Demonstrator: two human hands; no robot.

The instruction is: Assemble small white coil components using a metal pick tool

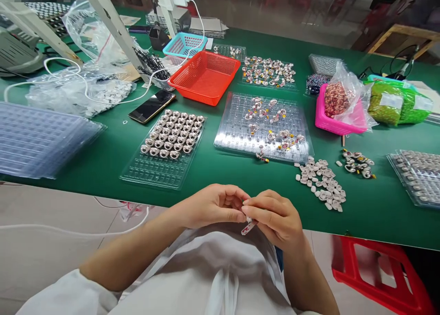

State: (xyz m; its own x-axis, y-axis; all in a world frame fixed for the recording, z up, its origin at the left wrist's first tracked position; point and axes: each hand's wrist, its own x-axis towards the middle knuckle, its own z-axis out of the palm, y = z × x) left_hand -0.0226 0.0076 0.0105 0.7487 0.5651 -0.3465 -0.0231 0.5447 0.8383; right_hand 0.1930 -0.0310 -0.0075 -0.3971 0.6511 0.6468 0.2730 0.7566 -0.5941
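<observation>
Near the table's front edge, my left hand point(215, 207) and my right hand point(278, 214) meet at the fingertips. Between them is a small whitish part, mostly hidden by the fingers. A pale strip with red marks point(249, 228) sticks out below my right fingers. My left thumb and fingers are closed against the small part. Ahead lies a clear tray point(223, 140) with scattered small wired parts. Loose white caps point(323, 182) lie to the right, beside a small pile of wired parts point(357, 163). On the left, rows of white-grey pieces point(172, 134) fill part of another clear tray point(151, 170).
A red basket point(206, 76), a blue basket point(185, 44) and a phone point(151, 106) are farther back. A pink basket point(340, 122) stands at right. Stacked trays point(41, 138) lie at far left, a filled tray point(417, 175) at far right. A red stool point(381, 269) is below.
</observation>
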